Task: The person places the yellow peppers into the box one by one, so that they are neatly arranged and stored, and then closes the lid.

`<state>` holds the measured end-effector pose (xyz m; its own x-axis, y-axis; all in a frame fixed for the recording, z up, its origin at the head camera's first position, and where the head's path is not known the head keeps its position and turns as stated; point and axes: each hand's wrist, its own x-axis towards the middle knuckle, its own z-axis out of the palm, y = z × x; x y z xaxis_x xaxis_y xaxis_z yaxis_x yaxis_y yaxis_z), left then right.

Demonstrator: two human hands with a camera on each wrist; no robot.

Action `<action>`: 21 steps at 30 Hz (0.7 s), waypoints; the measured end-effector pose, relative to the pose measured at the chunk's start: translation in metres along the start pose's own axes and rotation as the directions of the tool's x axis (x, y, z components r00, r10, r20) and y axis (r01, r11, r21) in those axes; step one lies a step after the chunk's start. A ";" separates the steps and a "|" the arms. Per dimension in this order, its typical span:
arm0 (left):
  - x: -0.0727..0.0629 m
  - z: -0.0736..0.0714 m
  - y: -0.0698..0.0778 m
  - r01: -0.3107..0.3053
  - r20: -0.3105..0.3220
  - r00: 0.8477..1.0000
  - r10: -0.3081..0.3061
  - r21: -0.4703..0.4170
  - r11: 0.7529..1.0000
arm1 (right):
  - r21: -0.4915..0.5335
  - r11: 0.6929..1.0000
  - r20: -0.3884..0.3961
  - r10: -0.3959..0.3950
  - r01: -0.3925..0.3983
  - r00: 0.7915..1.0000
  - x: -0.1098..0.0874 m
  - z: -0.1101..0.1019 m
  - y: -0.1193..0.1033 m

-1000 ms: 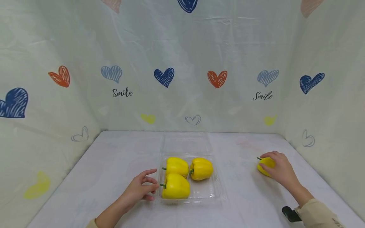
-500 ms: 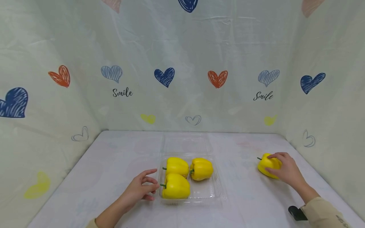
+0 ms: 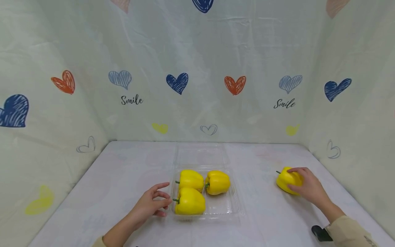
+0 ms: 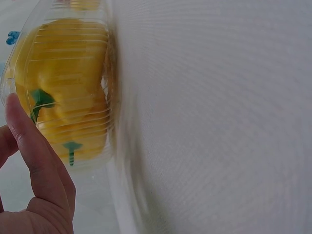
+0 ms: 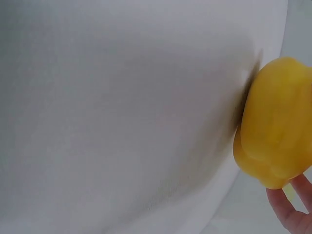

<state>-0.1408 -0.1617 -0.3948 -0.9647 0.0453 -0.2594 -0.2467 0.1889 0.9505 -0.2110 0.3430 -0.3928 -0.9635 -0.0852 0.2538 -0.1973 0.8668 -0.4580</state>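
Note:
My right hand grips a yellow bell pepper on the right of the table, thumb on the near side and fingers over its top. Its green stem points left. In the right wrist view the pepper lies close over the white cloth, fingertips at one end. A clear plastic box with its lid laid back sits mid-table. Inside are three more yellow peppers: back left, front left and back right. My left hand stands loosely spread at the box's left edge, a fingertip at its rim.
A white cloth covers the table. Behind and at both sides hangs a pale curtain printed with hearts and "Smile". A black strap-like piece shows beside the right sleeve.
My right hand has shifted rightward and slightly nearer on the pepper, uncovering more of it. Over the last half second the pepper moved a little left with the hand. My left hand stays put.

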 end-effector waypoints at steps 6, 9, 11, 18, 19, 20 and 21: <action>0.000 -0.001 -0.001 -0.008 0.008 1.000 0.008 -0.008 1.000 | 0.026 0.998 0.003 -0.051 0.051 0.999 -0.005 0.000 -0.020; 0.000 0.000 -0.001 -0.005 0.005 1.000 0.005 -0.002 1.000 | 0.036 0.996 -0.005 -0.082 0.082 0.997 -0.006 0.002 -0.028; 0.000 0.000 -0.001 0.000 0.001 1.000 0.000 0.000 1.000 | 0.044 0.993 -0.018 -0.110 0.111 0.994 -0.006 0.004 -0.035; 0.000 -0.001 0.001 -0.022 0.024 0.999 0.022 -0.013 1.000 | 0.061 0.975 -0.061 -0.211 0.215 0.976 -0.006 0.004 -0.060; 0.000 -0.002 0.001 -0.027 0.029 0.999 0.027 -0.017 1.000 | 0.061 0.973 -0.063 -0.221 0.225 0.973 -0.006 0.004 -0.063; 0.001 -0.002 0.001 -0.030 0.033 0.999 0.031 -0.019 0.999 | 0.057 0.971 -0.067 -0.230 0.234 0.971 -0.006 0.004 -0.067; 0.001 -0.002 0.001 -0.032 0.036 0.999 0.032 -0.020 0.999 | 0.053 0.969 -0.070 -0.239 0.243 0.968 -0.007 0.004 -0.070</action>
<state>-0.1418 -0.1634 -0.3938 -0.9683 0.0864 -0.2345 -0.2179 0.1680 0.9614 -0.1915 0.2810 -0.3659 -0.8732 -0.2551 0.4153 -0.4348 0.7926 -0.4274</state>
